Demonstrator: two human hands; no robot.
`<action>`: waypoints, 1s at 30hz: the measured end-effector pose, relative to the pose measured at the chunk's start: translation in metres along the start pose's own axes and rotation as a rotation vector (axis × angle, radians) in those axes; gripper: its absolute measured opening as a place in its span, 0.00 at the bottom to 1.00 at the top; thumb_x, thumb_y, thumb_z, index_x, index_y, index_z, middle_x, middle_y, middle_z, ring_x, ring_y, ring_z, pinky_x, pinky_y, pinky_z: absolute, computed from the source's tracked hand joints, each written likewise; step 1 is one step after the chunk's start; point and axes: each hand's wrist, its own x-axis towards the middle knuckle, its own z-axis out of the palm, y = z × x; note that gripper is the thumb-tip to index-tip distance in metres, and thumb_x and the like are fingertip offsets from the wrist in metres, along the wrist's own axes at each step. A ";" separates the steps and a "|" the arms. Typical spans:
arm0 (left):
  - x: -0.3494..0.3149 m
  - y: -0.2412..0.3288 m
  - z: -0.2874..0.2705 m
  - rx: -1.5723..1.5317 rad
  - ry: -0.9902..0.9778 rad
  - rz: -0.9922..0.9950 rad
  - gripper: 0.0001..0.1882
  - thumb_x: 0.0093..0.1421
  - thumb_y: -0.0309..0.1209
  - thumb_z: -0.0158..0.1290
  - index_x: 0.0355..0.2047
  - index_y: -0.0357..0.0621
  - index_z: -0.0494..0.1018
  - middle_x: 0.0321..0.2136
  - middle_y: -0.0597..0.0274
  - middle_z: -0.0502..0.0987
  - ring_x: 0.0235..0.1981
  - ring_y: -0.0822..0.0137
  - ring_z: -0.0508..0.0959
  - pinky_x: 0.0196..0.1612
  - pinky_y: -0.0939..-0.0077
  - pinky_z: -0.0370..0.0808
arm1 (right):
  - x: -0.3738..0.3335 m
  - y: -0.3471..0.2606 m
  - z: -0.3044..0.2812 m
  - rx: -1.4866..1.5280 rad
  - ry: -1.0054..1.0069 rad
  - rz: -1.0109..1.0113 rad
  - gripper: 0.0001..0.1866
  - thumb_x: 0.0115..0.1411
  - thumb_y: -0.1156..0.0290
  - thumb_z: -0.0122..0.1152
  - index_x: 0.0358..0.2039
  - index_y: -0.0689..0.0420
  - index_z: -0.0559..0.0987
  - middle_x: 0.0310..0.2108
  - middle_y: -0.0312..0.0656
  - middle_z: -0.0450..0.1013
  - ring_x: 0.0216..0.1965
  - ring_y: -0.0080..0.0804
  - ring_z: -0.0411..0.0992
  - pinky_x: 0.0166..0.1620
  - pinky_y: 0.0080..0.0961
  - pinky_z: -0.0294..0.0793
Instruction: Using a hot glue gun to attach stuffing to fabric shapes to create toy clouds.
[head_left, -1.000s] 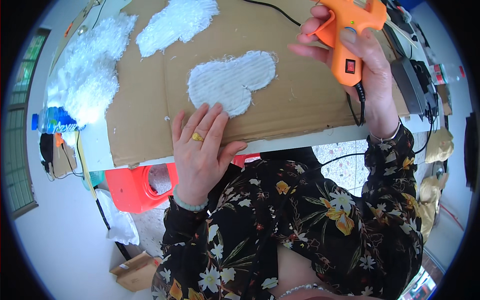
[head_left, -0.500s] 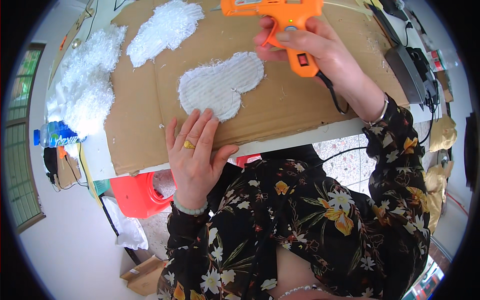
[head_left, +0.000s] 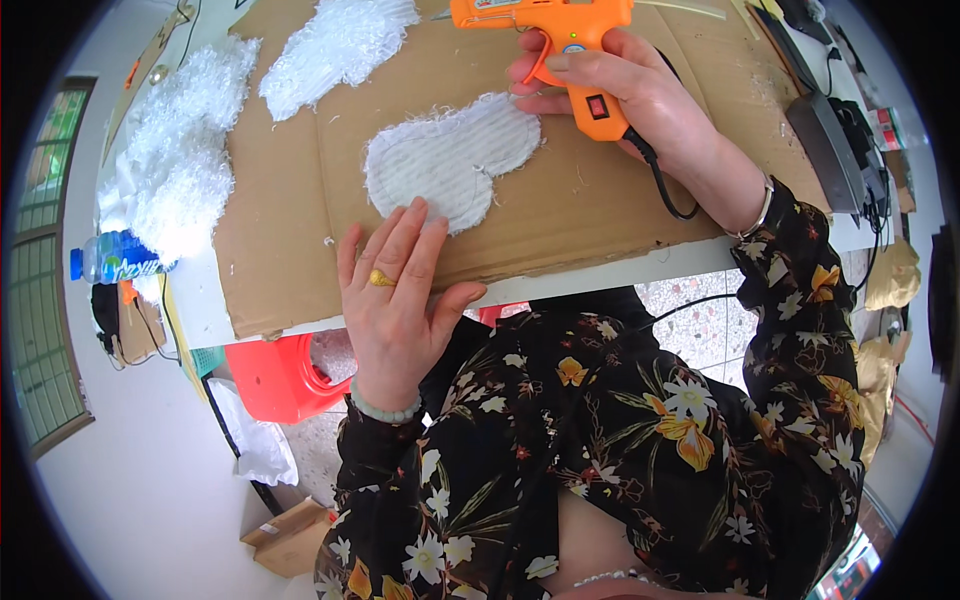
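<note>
My right hand grips an orange hot glue gun, its thin nozzle pointing left and a small green light lit on its side. A clear glue stick sticks out of its back end. Below the nozzle, a white curved fabric piece with frayed edges lies flat on brown cardboard. My left hand lies flat, fingers stretched out, with its fingertips on the fabric's lower left edge. A second, fluffy white piece rests farther back on the left.
A heap of fluffy white fabric covers the table's left side, beside a blue-capped bottle. A dark grey box with cables stands at the right. The gun's black cord loops down near my right wrist. A red stool stands below the table edge.
The view has shifted slightly, moving the table items a little up and to the right. Both hands keep nearly the same pose, with the glue gun still in my right hand.
</note>
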 end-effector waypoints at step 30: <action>-0.005 -0.002 -0.013 -0.108 0.096 0.073 0.24 0.50 0.48 0.60 0.40 0.44 0.75 0.44 0.59 0.77 0.46 0.53 0.75 0.55 0.49 0.64 | -0.016 -0.031 0.030 -0.604 -0.280 0.103 0.15 0.62 0.65 0.58 0.44 0.63 0.75 0.28 0.31 0.70 0.28 0.16 0.63 0.32 0.16 0.64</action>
